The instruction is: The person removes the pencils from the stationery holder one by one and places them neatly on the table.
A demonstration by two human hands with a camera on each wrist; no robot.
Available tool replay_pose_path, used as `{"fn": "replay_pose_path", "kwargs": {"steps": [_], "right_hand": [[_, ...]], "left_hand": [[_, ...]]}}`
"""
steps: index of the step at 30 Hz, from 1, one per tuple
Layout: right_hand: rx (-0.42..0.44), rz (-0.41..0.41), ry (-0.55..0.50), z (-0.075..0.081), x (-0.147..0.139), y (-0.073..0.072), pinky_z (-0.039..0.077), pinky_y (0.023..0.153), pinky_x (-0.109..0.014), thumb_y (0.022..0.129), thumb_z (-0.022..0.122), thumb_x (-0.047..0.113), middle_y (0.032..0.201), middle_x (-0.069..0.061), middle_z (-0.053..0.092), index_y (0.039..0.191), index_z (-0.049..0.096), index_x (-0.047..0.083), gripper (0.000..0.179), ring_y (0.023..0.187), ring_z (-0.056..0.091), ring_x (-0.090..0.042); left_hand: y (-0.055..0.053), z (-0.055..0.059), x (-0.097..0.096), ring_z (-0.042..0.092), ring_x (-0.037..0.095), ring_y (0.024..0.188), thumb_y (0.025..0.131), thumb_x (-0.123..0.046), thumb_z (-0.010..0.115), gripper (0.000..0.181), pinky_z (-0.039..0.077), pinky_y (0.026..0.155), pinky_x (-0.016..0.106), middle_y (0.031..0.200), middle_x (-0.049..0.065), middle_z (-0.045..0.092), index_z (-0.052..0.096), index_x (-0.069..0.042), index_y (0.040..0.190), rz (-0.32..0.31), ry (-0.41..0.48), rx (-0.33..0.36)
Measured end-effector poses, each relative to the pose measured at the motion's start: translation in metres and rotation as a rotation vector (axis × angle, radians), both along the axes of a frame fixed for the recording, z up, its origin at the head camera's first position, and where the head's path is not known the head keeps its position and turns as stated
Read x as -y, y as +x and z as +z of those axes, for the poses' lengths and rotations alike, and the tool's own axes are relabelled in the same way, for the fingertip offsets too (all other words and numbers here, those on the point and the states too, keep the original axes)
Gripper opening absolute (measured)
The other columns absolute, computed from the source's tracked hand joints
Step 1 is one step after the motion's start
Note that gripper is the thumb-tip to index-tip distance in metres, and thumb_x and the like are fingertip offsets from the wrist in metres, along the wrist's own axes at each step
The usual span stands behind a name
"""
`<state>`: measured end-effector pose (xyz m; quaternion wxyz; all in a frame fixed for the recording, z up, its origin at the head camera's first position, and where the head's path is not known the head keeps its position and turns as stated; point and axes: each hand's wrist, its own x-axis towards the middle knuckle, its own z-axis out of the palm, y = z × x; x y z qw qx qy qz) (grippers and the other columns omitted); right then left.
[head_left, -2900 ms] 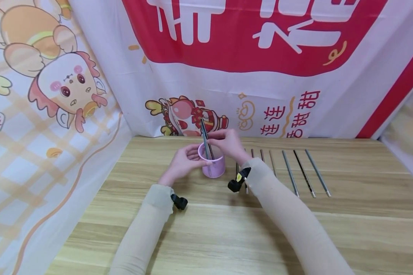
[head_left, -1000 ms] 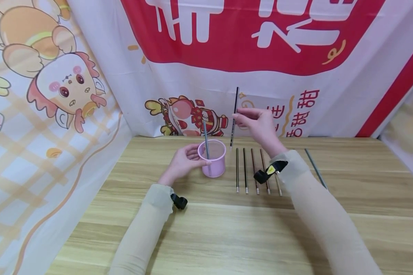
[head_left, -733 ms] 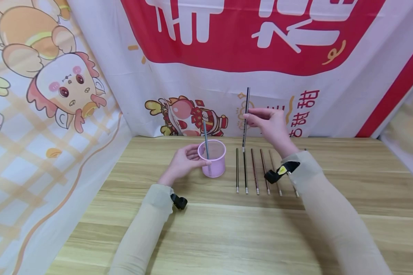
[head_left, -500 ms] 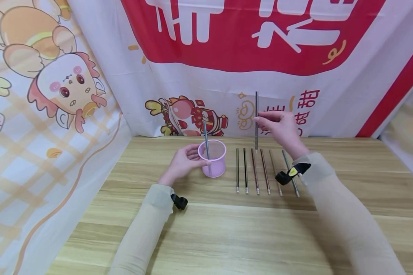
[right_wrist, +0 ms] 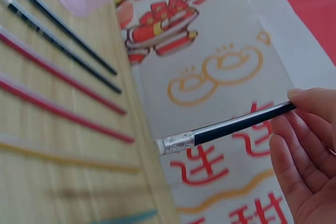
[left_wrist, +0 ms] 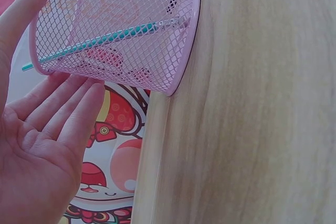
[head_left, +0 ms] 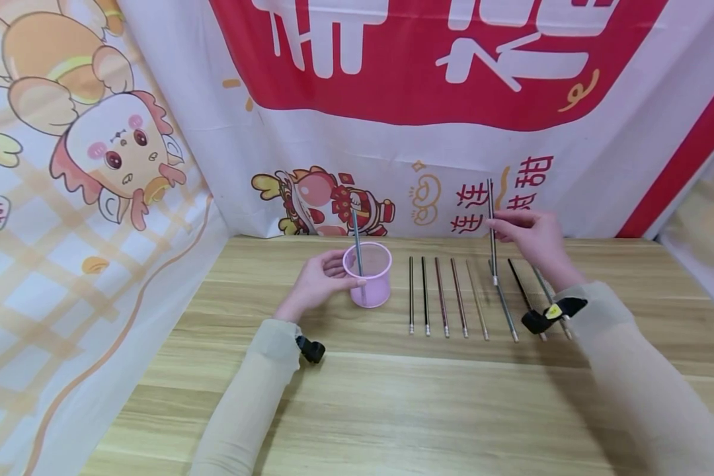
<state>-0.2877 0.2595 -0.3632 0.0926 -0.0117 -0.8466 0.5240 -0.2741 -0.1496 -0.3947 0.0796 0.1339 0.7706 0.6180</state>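
My left hand (head_left: 315, 281) holds a pink mesh pencil cup (head_left: 376, 295) near its rim, thumb in front and fingers behind. The cup stands upright on the table. Inside leans a teal pencil (left_wrist: 105, 40), eraser end down, its tip above the rim. Further right, my right hand (head_left: 535, 239) pinches a dark pencil (right_wrist: 241, 124) between thumb and fingers. It hangs nearly upright with the white eraser end down, overlapping a lying blue-green pencil (head_left: 506, 311) in the head view.
Several pencils lie side by side right of the cup, erasers towards me: black (head_left: 425, 297), reddish-brown (head_left: 459, 297) and natural wood (head_left: 478, 301) among them. Another black pencil (head_left: 519, 281) lies under my right wrist. A printed cloth (head_left: 309, 132) hangs behind the wooden table (head_left: 393, 410).
My right hand has lifted the dark pencil out of the cup and carried it right past the row, lowering it lately. The left hand and cup have stayed put.
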Motion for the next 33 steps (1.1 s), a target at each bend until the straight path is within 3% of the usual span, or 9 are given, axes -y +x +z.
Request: {"fn": "replay_pose_path", "kwargs": {"steps": [9,15,19,23,33], "right_hand": [[0.037,-0.024,0.052,-0.017,-0.046,0.013,0.056,0.072,-0.015,0.09,0.073,0.053,0.099,0.014,0.071,0.133,0.066,0.003,0.067,0.084,0.07,-0.008],[0.078,-0.041,0.116,-0.029,-0.077,0.022,0.051,0.071,-0.015,0.092,0.072,0.053,0.097,0.017,0.071,0.135,0.065,0.001,0.068,0.085,0.071,-0.009],[0.102,-0.049,0.146,-0.036,-0.096,0.028,0.05,0.066,-0.02,0.093,0.071,0.051,0.092,0.017,0.072,0.134,0.064,-0.001,0.066,0.081,0.069,-0.004],[0.135,-0.049,0.187,-0.044,-0.113,0.033,0.048,0.065,-0.019,0.094,0.07,0.052,0.095,0.015,0.073,0.136,0.063,0.0,0.068,0.079,0.066,0.001],[0.168,-0.012,0.301,-0.066,-0.142,0.036,0.051,0.062,-0.019,0.095,0.071,0.049,0.095,-0.005,0.076,0.129,0.067,-0.003,0.062,0.077,0.065,-0.002]], "left_hand": [[-0.002,-0.001,0.0,0.053,0.043,0.13,0.079,-0.004,0.088,0.075,0.046,0.11,0.045,0.14,0.028,0.054,0.049,0.007,0.143,-0.003,-0.007,-0.004],[-0.016,-0.02,0.004,0.052,0.042,0.131,0.079,-0.007,0.089,0.078,0.046,0.11,0.044,0.142,0.026,0.054,0.048,0.004,0.145,-0.001,-0.005,-0.003],[-0.02,-0.027,0.006,0.054,0.038,0.13,0.079,-0.011,0.09,0.078,0.047,0.108,0.04,0.141,0.022,0.056,0.05,0.001,0.145,0.001,-0.006,-0.018],[-0.019,-0.027,0.006,0.058,0.034,0.127,0.077,-0.014,0.092,0.077,0.05,0.105,0.036,0.138,0.019,0.059,0.053,0.0,0.143,0.008,-0.018,-0.035],[-0.018,-0.026,0.005,0.061,0.029,0.122,0.075,-0.018,0.093,0.077,0.052,0.101,0.03,0.134,0.014,0.063,0.055,-0.002,0.141,0.027,-0.043,-0.053]]}}
